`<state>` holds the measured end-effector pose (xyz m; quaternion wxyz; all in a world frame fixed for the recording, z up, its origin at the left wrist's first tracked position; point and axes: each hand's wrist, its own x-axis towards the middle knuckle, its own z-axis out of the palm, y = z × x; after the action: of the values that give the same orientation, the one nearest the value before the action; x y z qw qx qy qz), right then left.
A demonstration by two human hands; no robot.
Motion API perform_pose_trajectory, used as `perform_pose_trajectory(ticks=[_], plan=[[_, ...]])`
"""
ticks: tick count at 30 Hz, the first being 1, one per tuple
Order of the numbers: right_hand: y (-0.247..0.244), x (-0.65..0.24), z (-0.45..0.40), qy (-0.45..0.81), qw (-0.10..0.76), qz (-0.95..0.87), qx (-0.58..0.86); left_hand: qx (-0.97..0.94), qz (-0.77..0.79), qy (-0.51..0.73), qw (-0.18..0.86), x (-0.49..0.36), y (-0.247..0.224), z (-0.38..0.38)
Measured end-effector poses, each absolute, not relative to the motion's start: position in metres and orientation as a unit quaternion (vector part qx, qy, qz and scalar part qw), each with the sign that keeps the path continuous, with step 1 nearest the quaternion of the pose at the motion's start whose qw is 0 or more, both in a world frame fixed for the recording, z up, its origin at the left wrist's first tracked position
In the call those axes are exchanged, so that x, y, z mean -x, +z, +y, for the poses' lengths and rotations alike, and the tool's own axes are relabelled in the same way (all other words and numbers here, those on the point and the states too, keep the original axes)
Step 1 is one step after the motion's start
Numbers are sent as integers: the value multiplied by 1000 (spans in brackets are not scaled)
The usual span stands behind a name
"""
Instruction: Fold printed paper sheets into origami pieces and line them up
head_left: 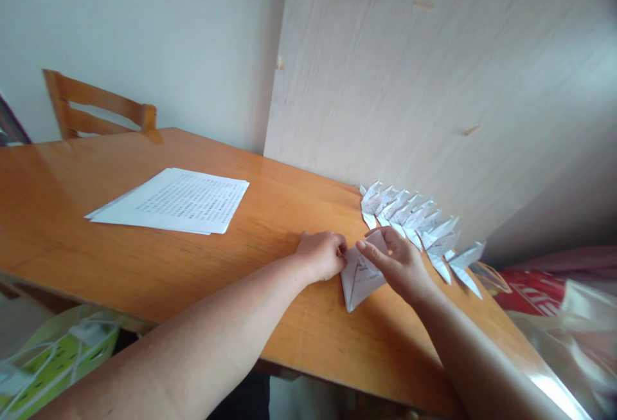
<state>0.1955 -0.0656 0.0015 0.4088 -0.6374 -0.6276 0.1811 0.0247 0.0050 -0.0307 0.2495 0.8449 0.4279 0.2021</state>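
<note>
A sheet of printed paper (362, 282), folded into a pointed shape, is between my hands on the wooden table (289, 317). Its sharp tip points toward me. My left hand (324, 255) has its fingers curled at the paper's left edge, pinching it there. From the right, my right hand (396, 262) grips the upper right part, thumb on top and fingers behind. Beyond my right hand stands a row of several folded paper pieces (409, 211) with upright pointed flaps, made of similar printed paper.
A stack of printed sheets (187, 201) lies on the table's left part. A wooden chair (101, 108) stands past the far left edge. A pale board (385, 85) rises behind the table. Bags (540, 291) sit off the right edge, and a green bag (62, 356) hangs low left.
</note>
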Motion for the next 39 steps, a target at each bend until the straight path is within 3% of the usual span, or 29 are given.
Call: perform_pose_trajectory(ticks=[4,22,28,30,35,39], plan=[[-2,-197,-59,149,380,-609,680,-846,423,205,252,-25,-32,6],[-12,-209,-65,223,420,-614,630,-847,423,208,245,-27,-34,6],[-2,-235,-69,186,494,-556,642,-854,418,205,234,-27,-32,3],[-1,-251,-71,208,449,-532,687,-854,418,206,230,-27,-32,3],[-2,-276,-82,348,235,-593,687,-857,420,205,218,-28,-35,4],[-3,-275,-83,375,174,-631,656,-862,424,193,201,-28,-34,4]])
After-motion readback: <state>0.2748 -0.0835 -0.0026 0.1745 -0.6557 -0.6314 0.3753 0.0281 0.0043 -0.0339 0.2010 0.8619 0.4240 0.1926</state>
